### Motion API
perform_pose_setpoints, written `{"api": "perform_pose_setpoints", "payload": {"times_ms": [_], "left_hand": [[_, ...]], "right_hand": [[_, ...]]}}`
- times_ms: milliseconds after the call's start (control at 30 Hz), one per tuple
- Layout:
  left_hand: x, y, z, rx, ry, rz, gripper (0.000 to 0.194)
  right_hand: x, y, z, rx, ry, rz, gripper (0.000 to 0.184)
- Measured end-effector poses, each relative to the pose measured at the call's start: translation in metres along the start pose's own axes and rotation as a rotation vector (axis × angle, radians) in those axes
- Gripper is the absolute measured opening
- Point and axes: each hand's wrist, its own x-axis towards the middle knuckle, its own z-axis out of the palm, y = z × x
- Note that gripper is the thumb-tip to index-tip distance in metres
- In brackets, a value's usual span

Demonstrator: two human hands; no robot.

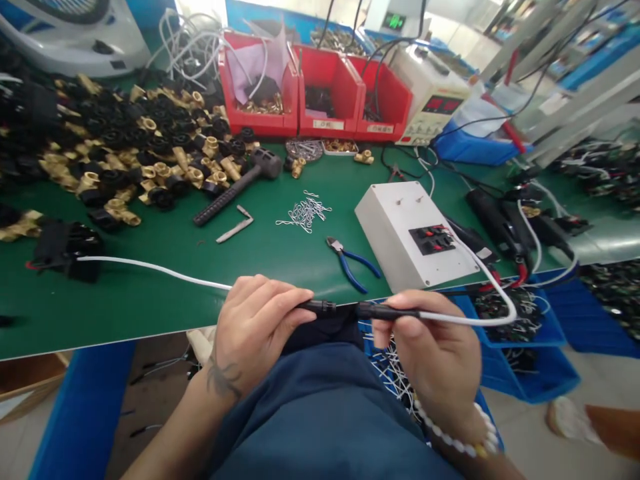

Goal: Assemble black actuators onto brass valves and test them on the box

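Observation:
My left hand is closed round a black cable connector; its white cable runs left to a black device on the green bench. Facing it, my right hand pinches a second black cable connector. From that one a white cable loops up to the terminals of a white box. A small gap separates the two connector ends, which point at each other just off the bench's front edge.
Blue-handled cutters, metal clips, a hex key and a black mallet lie on the bench. Brass fittings are heaped at left. Red bins line the back beside a power supply. Blue trays stand below right.

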Motion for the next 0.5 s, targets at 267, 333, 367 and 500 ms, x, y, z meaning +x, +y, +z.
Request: {"api": "perform_pose_setpoints", "payload": {"times_ms": [267, 333, 367, 500], "left_hand": [[0.002, 0.005, -0.003, -0.023, 0.041, -0.042, 0.008], [0.002, 0.006, -0.003, -0.022, 0.030, -0.048, 0.007], [0.002, 0.006, -0.004, -0.022, 0.022, -0.052, 0.006], [0.001, 0.007, -0.009, -0.035, -0.035, -0.072, 0.007]], "right_hand": [[-0.001, 0.017, 0.013, 0.048, -0.007, 0.159, 0.010], [0.000, 0.016, 0.012, 0.064, -0.019, 0.169, 0.010], [0.001, 0.015, 0.012, 0.064, -0.023, 0.166, 0.011], [0.001, 0.012, 0.015, -0.008, -0.022, 0.123, 0.009]]}}
